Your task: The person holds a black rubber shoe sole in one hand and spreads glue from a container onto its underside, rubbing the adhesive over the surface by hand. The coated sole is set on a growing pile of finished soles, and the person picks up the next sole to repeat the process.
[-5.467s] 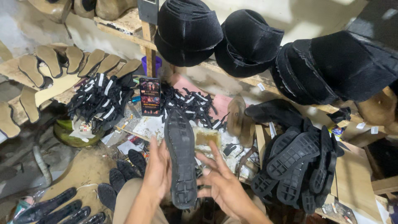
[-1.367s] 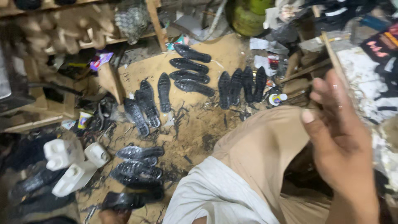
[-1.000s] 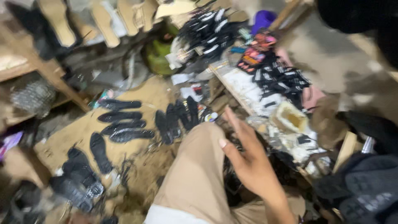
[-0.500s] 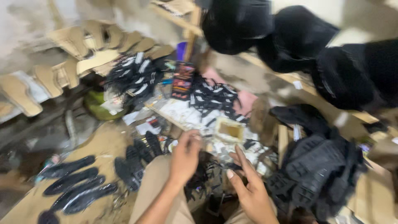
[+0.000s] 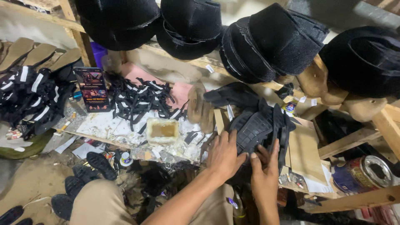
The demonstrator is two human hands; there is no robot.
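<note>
My left hand (image 5: 223, 155) rests with spread fingers on the near edge of a stack of black rubber shoe soles (image 5: 260, 127) standing on the low workbench. My right hand (image 5: 265, 171) lies just to its right, fingers up against the same stack, touching the lowest sole. Neither hand has lifted a sole; whether the fingers grip one I cannot tell. A small square tub of yellowish glue (image 5: 163, 129) sits on the bench left of my hands.
Black felt hats (image 5: 266, 41) hang on a wooden rail above. A phone (image 5: 92, 88) leans upright beside a heap of black straps (image 5: 137, 98). More soles (image 5: 89, 166) lie on the dirt floor by my knee. A tin can (image 5: 371, 168) sits at the right.
The view swung from the floor back up to the bench. Both hands moved right, away from the middle of the bench, onto the stack of black soles.
</note>
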